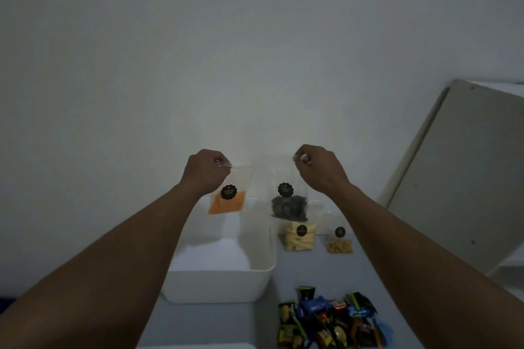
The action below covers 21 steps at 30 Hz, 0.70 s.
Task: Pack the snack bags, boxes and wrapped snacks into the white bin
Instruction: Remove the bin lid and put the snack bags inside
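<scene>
My left hand point(204, 171) pinches the top of a clear bag of orange snacks point(226, 202), which hangs above the far side of the white bin point(218, 283). My right hand point(319, 167) pinches the top of a clear bag of dark snacks point(289, 207), held up just right of the bin's far corner. Both bags carry a round black label. The bin looks empty inside. On the table behind stand a bag of pale yellow sticks point(300, 236) and a small bag of tan nuggets point(339, 244).
A heap of small wrapped snacks point(329, 320) in blue, green and dark wrappers lies at the near right of the bin. A white board or cabinet panel point(459, 173) leans at the right. A plain wall rises behind the blue-grey table point(283, 272).
</scene>
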Each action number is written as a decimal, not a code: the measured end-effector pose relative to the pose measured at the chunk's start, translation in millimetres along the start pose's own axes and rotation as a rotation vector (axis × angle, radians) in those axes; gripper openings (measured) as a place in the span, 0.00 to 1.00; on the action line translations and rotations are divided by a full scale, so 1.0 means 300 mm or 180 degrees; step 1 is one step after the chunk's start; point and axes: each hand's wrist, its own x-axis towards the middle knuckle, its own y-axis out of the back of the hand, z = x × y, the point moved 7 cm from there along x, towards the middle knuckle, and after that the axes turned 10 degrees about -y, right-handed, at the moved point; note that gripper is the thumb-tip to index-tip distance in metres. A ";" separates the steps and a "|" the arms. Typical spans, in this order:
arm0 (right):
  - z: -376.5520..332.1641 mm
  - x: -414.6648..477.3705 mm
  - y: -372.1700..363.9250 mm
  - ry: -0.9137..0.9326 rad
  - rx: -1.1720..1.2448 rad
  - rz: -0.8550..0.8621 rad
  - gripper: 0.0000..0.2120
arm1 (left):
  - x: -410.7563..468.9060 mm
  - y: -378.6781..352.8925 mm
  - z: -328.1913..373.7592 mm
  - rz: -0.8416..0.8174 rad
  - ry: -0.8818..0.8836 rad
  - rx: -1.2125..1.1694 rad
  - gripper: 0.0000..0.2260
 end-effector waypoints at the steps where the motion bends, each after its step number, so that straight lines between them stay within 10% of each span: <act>1: -0.023 0.000 -0.027 0.0003 0.0016 -0.0043 0.08 | -0.001 0.010 -0.028 -0.0014 0.0015 -0.0001 0.05; 21: 0.009 -0.019 -0.761 -0.0004 -0.0768 -0.0945 0.11 | -0.121 -0.151 -0.484 -0.0616 0.0556 -0.0108 0.02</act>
